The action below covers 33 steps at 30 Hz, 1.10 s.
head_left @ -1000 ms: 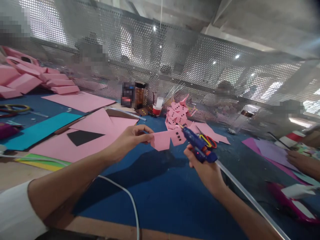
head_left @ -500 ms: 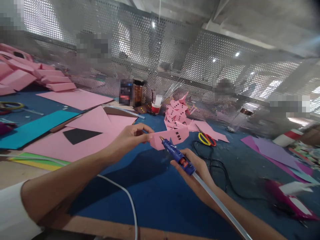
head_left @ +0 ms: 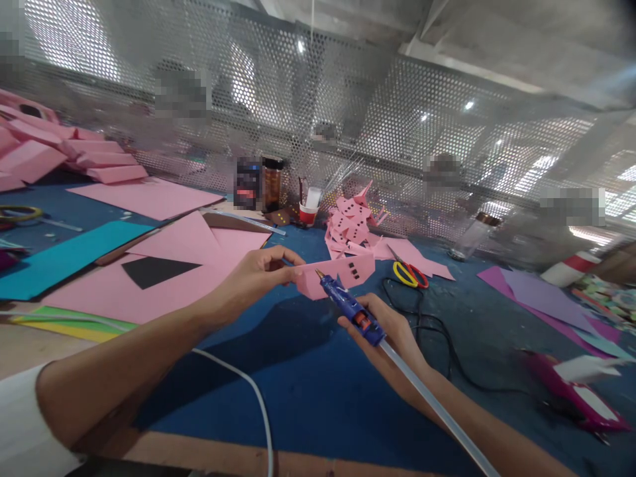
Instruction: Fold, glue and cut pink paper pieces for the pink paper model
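My left hand (head_left: 265,275) pinches the left end of a folded pink paper piece (head_left: 311,285) that carries small black squares near its right end. In my right hand (head_left: 390,324) is a blue glue gun (head_left: 350,308), with a long clear glue stick (head_left: 432,397) running out of its back. The gun's metal nozzle is at the paper's left part, close to my left fingertips; whether it touches cannot be made out. Just behind the piece rises a pile of pink folded paper shapes (head_left: 350,222) with black dots.
Yellow and red scissors (head_left: 410,273) lie right of the pile, near a black cable (head_left: 447,344). Pink sheets (head_left: 144,291) and a teal sheet (head_left: 74,255) cover the left side. Purple sheets (head_left: 541,301) and a magenta glue gun (head_left: 571,391) lie at right. A white cord (head_left: 248,381) crosses the front.
The view has shifted very slightly. Both hands, the paper piece and the glue gun keep nearly the same positions.
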Each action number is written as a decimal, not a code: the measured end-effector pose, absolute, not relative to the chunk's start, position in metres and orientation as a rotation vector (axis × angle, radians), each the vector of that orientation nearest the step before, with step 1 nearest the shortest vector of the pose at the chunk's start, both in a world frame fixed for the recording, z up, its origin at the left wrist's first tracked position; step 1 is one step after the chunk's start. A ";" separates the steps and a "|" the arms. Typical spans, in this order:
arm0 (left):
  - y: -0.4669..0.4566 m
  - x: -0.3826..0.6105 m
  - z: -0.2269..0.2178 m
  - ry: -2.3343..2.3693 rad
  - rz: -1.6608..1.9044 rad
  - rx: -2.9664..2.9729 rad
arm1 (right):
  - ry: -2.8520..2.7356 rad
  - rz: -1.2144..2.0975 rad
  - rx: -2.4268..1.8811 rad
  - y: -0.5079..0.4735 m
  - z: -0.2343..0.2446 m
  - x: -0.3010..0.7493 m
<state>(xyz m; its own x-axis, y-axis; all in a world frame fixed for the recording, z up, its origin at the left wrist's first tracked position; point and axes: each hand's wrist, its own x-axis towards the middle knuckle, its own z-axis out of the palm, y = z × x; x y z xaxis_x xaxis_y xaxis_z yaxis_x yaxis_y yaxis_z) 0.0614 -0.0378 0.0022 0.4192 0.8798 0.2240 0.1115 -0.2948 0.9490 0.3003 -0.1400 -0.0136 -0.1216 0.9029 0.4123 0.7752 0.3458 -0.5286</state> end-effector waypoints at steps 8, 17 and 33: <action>-0.037 0.062 0.002 0.859 0.983 1.690 | -1.930 0.208 -1.461 -0.139 -0.018 0.301; -0.037 0.062 0.001 0.866 0.973 1.699 | -2.039 0.188 -1.466 -0.133 -0.022 0.308; -0.038 0.062 0.002 0.856 0.964 1.693 | -2.077 0.184 -1.479 -0.136 -0.019 0.310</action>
